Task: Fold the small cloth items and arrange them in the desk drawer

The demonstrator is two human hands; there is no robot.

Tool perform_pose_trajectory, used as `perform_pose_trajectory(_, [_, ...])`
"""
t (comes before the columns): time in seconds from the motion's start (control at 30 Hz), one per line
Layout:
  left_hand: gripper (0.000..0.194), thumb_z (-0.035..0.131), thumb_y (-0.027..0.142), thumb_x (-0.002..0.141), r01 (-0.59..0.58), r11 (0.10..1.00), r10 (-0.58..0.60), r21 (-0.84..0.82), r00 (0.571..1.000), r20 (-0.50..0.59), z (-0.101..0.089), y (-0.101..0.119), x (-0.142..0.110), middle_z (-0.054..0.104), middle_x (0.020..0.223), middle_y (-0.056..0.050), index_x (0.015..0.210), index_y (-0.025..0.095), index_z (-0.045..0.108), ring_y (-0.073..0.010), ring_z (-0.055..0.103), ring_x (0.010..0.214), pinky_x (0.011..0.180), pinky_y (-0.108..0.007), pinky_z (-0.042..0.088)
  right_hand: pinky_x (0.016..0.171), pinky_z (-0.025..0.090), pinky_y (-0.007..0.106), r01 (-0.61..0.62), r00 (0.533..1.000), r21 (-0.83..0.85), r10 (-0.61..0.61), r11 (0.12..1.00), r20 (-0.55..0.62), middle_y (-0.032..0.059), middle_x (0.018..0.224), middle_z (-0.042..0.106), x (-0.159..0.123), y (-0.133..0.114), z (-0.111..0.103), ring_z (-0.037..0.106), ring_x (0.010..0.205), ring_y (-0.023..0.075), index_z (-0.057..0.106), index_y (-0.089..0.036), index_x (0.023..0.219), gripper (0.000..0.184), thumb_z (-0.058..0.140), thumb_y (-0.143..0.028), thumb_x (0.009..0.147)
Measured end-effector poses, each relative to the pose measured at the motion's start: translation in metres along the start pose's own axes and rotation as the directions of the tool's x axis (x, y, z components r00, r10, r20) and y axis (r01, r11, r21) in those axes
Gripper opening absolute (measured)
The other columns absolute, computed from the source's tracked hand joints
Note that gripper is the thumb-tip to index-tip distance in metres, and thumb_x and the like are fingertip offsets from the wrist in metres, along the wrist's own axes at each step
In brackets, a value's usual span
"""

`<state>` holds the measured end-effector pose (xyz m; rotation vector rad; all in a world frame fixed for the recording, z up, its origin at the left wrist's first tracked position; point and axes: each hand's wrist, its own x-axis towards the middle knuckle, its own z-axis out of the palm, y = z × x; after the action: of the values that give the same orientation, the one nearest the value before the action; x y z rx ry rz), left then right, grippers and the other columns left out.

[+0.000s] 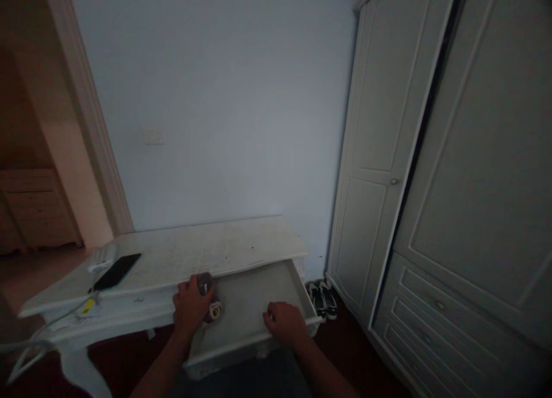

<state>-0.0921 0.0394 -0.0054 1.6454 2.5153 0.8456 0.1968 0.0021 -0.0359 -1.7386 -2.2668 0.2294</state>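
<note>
A white drawer (252, 294) is pulled out from a white table (190, 254). At its left side, my left hand (190, 306) is closed on a dark grey, rounded bundle (204, 283) that looks like rolled cloth. Just below it, a rolled cloth with a pale spiral end (214, 312) sits inside the drawer, close to my fingers. My right hand (284, 322) is over the drawer's front right part, its fingers curled in. Whether anything is inside those fingers is hidden.
On the table's left end lie a dark phone (117, 271) and a white device (102, 257) with a cable (64, 316). A pair of black-and-white shoes (322, 299) stands on the floor right of the drawer. A tall white wardrobe (375, 156) borders the right side.
</note>
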Motion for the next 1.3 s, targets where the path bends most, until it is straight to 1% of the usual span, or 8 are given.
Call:
perform_pose_trajectory(0.1, [0.055,0.048,0.056,0.100,-0.041,0.996,0.036,0.078,0.997,0.073,-0.006,-0.012,-0.009,0.053,0.128,-0.015,0.144,0.021,0.051,-0.0370,0.059,0.114,0.097,-0.046,0.051,0.084,0.048,0.034,-0.002,1.000,-0.005,0.002,1.000,0.003,0.0082,0.105,0.081,-0.001,-0.001,-0.001,0.074,0.101,0.0263,0.078,-0.025,0.104,0.031,0.053,-0.043,0.101])
perform_pose_trajectory(0.27, [0.052,0.045,0.050,0.101,-0.148,0.961,0.120,0.235,0.984,0.131,-0.009,-0.028,-0.050,0.055,0.127,-0.016,0.146,0.024,0.054,-0.0364,0.061,0.110,0.090,-0.046,0.052,0.083,0.048,0.033,-0.005,1.000,0.000,0.005,1.000,-0.008,0.0079,0.104,0.081,0.000,0.000,-0.001,0.074,0.100,0.0258,0.078,-0.025,0.104,0.032,0.052,-0.043,0.101])
perform_pose_trajectory(0.4, [0.052,0.042,0.050,0.102,-0.129,0.954,0.097,0.270,0.987,0.128,-0.011,-0.032,-0.069,0.055,0.126,-0.015,0.147,0.026,0.052,-0.0361,0.062,0.108,0.088,-0.045,0.052,0.083,0.047,0.033,-0.011,1.000,-0.016,0.011,1.000,-0.004,0.0083,0.105,0.080,0.000,0.000,-0.001,0.074,0.100,0.0257,0.078,-0.025,0.104,0.032,0.052,-0.043,0.102])
perform_pose_trajectory(0.57, [0.048,0.040,0.048,0.103,-0.118,0.960,0.077,0.253,0.983,0.166,-0.018,-0.017,-0.052,0.056,0.125,-0.016,0.141,0.022,0.054,-0.0370,0.062,0.109,0.086,-0.044,0.052,0.082,0.047,0.034,-0.013,1.000,-0.024,0.013,1.000,0.004,0.0085,0.104,0.080,-0.001,-0.003,-0.004,0.075,0.100,0.0267,0.078,-0.025,0.103,0.032,0.052,-0.043,0.102])
perform_pose_trajectory(0.77, [0.046,0.046,0.049,0.100,-0.087,0.983,0.075,0.164,0.994,0.080,-0.016,0.010,-0.014,0.054,0.131,-0.018,0.136,0.021,0.055,-0.0390,0.057,0.116,0.086,-0.047,0.052,0.082,0.047,0.034,-0.019,1.000,-0.035,0.019,0.999,0.010,0.0084,0.105,0.081,0.000,-0.003,-0.003,0.075,0.101,0.0267,0.078,-0.025,0.103,0.032,0.051,-0.043,0.103])
perform_pose_trajectory(0.93, [0.045,0.041,0.050,0.102,-0.055,0.991,0.050,0.119,0.998,0.039,-0.013,0.016,-0.003,0.053,0.130,-0.017,0.133,0.022,0.055,-0.0394,0.055,0.120,0.084,-0.046,0.053,0.082,0.047,0.033,-0.024,1.000,-0.030,0.024,0.999,0.018,0.0081,0.105,0.080,-0.001,-0.003,-0.004,0.074,0.100,0.0260,0.078,-0.025,0.103,0.032,0.051,-0.043,0.103])
perform_pose_trajectory(1.13, [0.058,0.041,0.056,0.100,-0.070,0.990,0.053,0.122,0.989,0.138,-0.010,-0.014,-0.014,0.055,0.131,-0.017,0.146,0.021,0.047,-0.0378,0.063,0.114,0.090,-0.046,0.053,0.084,0.046,0.033,-0.011,1.000,-0.027,0.011,1.000,0.017,0.0081,0.107,0.080,-0.004,-0.005,-0.008,0.074,0.102,0.0255,0.077,-0.025,0.106,0.032,0.050,-0.042,0.103])
perform_pose_trajectory(1.3, [0.055,0.042,0.054,0.099,-0.186,0.959,0.136,0.212,0.963,0.233,-0.008,-0.048,-0.043,0.059,0.123,-0.015,0.144,0.023,0.049,-0.0350,0.069,0.105,0.094,-0.046,0.052,0.083,0.045,0.032,-0.020,1.000,-0.014,0.020,1.000,-0.007,0.0076,0.105,0.080,-0.004,-0.003,-0.004,0.074,0.100,0.0250,0.077,-0.025,0.103,0.031,0.051,-0.042,0.103])
